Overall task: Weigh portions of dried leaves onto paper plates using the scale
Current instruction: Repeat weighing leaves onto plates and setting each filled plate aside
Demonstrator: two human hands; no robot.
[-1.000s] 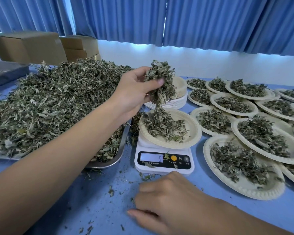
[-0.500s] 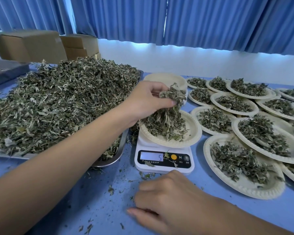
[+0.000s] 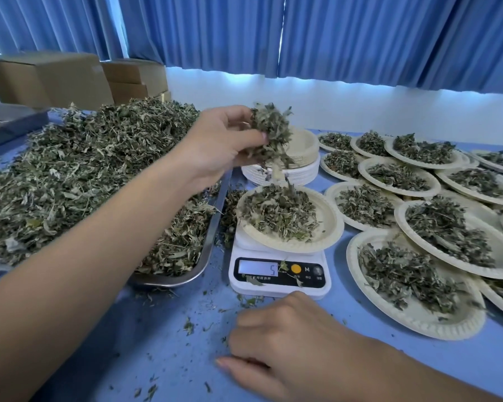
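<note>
While a clump of leaves (image 3: 270, 134) is pinched in the fingers (image 3: 251, 138) of the left hand (image 3: 215, 152), it is held straight above the plate (image 3: 327, 219) on the scale (image 3: 279, 287), so only a downward release is judged needed. The right hand (image 3: 288, 343) is rested on the bench (image 3: 157, 329) before the scale, loosely curled, nothing held.

We see bright, cool daylight glowing below the curtains (image 3: 360, 39) — soft shadows on the tabletop (image 3: 157, 343), falling leaves (image 3: 276, 175) blurred, and wide-angle bending at the edges.
</note>
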